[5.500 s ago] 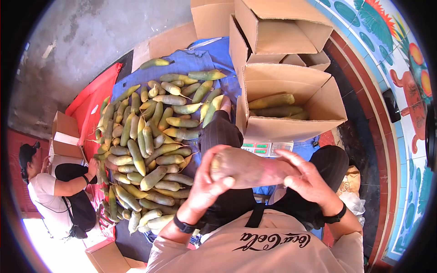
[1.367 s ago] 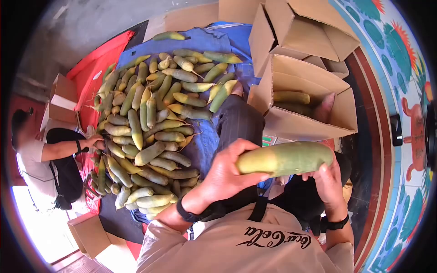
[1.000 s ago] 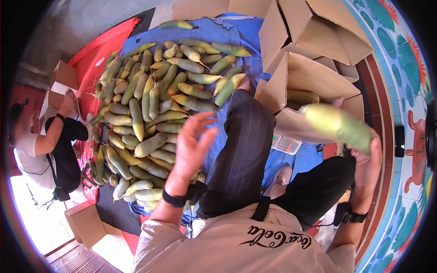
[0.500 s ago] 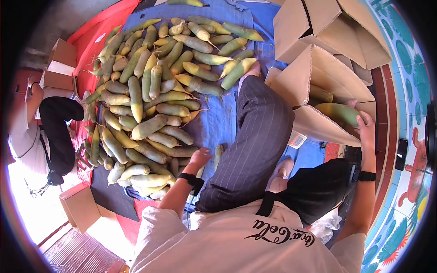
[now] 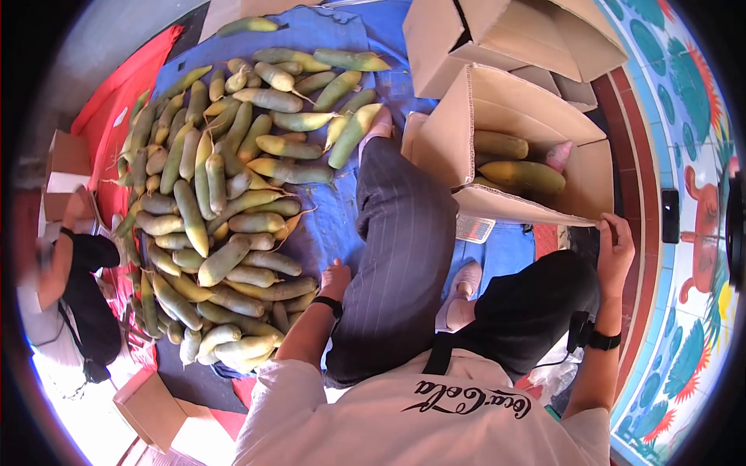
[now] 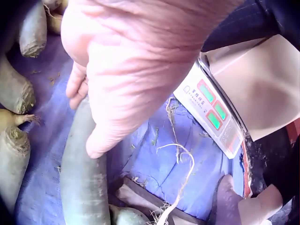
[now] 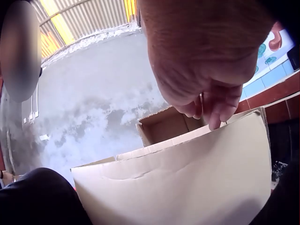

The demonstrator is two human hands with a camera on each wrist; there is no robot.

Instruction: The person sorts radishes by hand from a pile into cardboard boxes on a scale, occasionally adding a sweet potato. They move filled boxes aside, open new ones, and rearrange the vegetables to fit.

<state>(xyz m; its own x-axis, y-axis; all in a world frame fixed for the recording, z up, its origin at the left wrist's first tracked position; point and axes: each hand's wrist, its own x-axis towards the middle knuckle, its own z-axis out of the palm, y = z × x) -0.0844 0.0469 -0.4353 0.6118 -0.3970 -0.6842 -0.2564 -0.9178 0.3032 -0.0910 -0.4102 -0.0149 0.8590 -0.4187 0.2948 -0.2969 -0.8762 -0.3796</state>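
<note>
The blue tarp (image 5: 353,225) carries a radish pile (image 5: 217,194). The cardboard box (image 5: 536,213), right of the pile, contains several radishes. The right hand (image 5: 615,252) pinches the box's near flap corner. The left hand (image 5: 336,278) rests with fingers around a radish (image 6: 82,178) at the pile's near edge, beside a scale (image 6: 213,112).

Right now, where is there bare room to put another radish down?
The box has bare floor at its far end, beyond the radishes inside. A blue tarp strip lies bare between the pile and the striped leg. The pile itself is packed tight.
</note>
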